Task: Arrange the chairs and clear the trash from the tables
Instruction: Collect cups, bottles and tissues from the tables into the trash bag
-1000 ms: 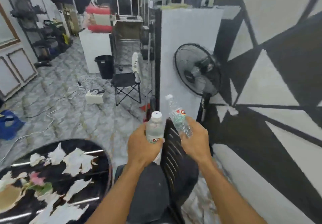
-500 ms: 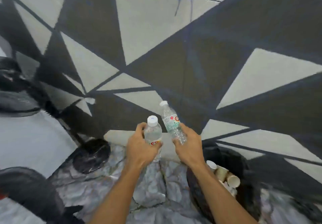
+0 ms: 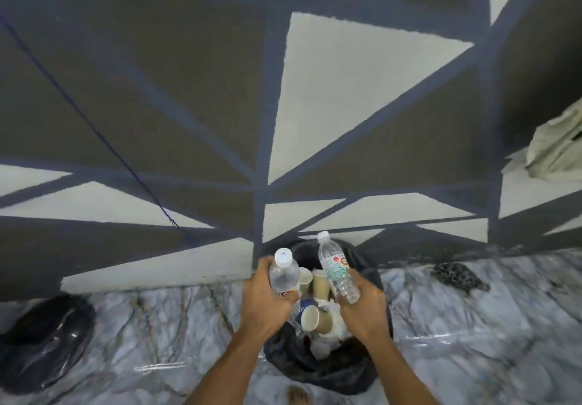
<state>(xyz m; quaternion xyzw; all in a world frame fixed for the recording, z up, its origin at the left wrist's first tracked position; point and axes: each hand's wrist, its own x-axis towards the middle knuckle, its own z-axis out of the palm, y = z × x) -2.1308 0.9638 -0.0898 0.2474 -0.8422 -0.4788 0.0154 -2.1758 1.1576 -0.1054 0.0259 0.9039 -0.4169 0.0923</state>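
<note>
While each grip clamps a bottle, left hand (image 3: 267, 302) and right hand (image 3: 362, 307) hover over the bin (image 3: 330, 370).

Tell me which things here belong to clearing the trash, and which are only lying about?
For the job:
- capped clear plastic bottle in left hand
- labelled clear plastic bottle in right hand
- black-lined trash bin with paper cups

Lying about:
- black plastic bag on floor
- pale crumpled cloth

The grey marbled tile floor (image 3: 472, 326) carries a black bag-lined trash bin (image 3: 330, 370) against the wall — another black plastic bag (image 3: 44, 341) lies well left.
</note>
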